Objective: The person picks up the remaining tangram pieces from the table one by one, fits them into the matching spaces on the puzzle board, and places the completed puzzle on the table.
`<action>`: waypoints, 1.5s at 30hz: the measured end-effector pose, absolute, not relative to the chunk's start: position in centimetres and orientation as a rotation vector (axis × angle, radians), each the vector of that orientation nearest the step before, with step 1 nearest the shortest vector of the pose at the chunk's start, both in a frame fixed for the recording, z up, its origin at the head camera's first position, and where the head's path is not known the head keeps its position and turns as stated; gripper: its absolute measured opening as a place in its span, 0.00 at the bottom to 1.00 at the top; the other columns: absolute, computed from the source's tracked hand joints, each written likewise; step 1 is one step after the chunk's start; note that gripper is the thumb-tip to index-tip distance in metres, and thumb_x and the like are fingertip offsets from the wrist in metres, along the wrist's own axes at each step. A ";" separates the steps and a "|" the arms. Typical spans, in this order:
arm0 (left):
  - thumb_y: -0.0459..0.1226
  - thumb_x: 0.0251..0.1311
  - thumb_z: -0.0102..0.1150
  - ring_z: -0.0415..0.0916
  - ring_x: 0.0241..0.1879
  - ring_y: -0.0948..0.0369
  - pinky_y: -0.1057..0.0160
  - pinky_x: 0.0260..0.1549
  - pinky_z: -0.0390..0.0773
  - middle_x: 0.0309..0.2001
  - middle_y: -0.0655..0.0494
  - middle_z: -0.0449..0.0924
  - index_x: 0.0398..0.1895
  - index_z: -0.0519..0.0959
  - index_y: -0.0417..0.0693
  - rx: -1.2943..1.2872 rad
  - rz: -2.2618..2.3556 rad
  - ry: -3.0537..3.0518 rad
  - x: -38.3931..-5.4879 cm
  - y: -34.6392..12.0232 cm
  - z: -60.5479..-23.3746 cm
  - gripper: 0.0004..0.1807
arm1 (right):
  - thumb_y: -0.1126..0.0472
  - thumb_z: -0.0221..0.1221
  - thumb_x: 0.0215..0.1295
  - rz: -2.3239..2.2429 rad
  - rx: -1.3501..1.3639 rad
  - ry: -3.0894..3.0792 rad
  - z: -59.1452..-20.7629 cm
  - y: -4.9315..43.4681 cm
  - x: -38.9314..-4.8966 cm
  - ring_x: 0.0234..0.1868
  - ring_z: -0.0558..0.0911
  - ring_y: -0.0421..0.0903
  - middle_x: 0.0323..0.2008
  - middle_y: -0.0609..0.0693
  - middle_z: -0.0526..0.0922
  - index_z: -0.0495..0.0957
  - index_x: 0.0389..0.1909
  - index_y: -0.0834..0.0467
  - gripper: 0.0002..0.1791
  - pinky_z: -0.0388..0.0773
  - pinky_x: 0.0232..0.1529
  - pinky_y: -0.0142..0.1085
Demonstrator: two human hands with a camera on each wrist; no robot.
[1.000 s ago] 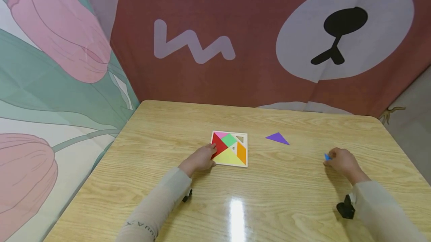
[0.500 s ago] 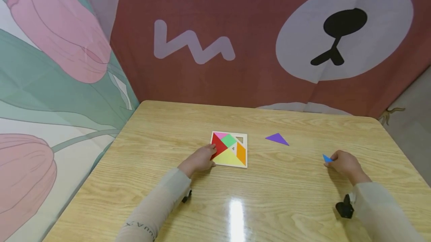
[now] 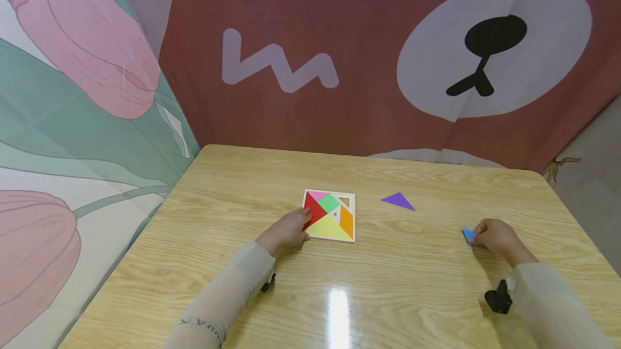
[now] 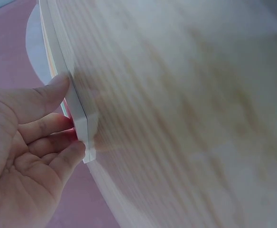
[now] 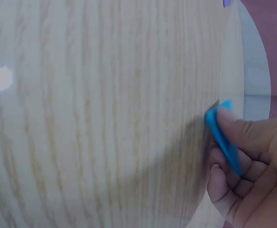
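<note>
A square tangram tray [image 3: 354,219] with a pale rim lies on the table. Red [image 3: 314,210], pink, green, yellow and orange pieces sit in it, and two triangular recesses show bare. My left hand [image 3: 287,228] holds the tray by its left side. In the left wrist view the thumb [image 4: 58,90] is on the tray's edge and the fingers reach over its corner to the red piece. Far to the right, my right hand [image 3: 499,237] pinches a small blue triangle [image 5: 226,142] between thumb and fingers, close over the tabletop. Part of it is hidden by the thumb.
A purple triangle [image 3: 399,201] lies flat between the tray and the right hand. The wooden table [image 3: 412,295] backs onto a printed cloth [image 3: 368,111], with a flowered cloth [image 3: 97,149] on its left. Light glares near the front.
My right hand has turned the blue triangle and brought it slightly nearer, so more of it shows. The left hand and the tray keep their place.
</note>
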State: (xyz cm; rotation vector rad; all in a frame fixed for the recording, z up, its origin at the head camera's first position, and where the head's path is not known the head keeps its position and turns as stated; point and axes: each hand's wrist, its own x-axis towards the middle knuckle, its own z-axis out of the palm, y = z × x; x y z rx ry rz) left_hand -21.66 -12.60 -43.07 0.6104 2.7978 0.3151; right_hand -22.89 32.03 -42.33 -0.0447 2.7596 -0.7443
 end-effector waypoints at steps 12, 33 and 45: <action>0.37 0.51 0.57 0.55 0.59 0.50 0.59 0.57 0.56 0.59 0.42 0.60 0.55 0.65 0.32 0.638 0.334 2.810 -21.7 -12.7 -43.1 0.28 | 0.66 0.57 0.53 -0.999 -0.087 2.646 -42.7 31.4 -22.7 0.28 0.69 0.46 0.27 0.55 0.71 0.67 0.29 0.70 0.10 0.69 0.26 0.36; 0.36 0.50 0.57 0.56 0.58 0.48 0.58 0.56 0.57 0.58 0.40 0.61 0.54 0.65 0.31 0.687 0.316 2.832 -21.8 -12.7 -43.4 0.28 | 0.71 0.51 0.58 -1.363 -0.200 2.534 -43.7 28.8 -22.6 0.30 0.72 0.42 0.31 0.56 0.67 0.62 0.47 0.74 0.17 0.75 0.32 0.33; 0.36 0.50 0.57 0.55 0.59 0.49 0.58 0.57 0.56 0.58 0.40 0.60 0.55 0.65 0.31 0.674 0.323 2.827 -21.8 -12.7 -43.4 0.28 | 0.74 0.46 0.59 -1.415 -0.180 2.557 -44.4 27.3 -23.0 0.30 0.73 0.45 0.30 0.58 0.68 0.60 0.53 0.73 0.20 0.76 0.32 0.35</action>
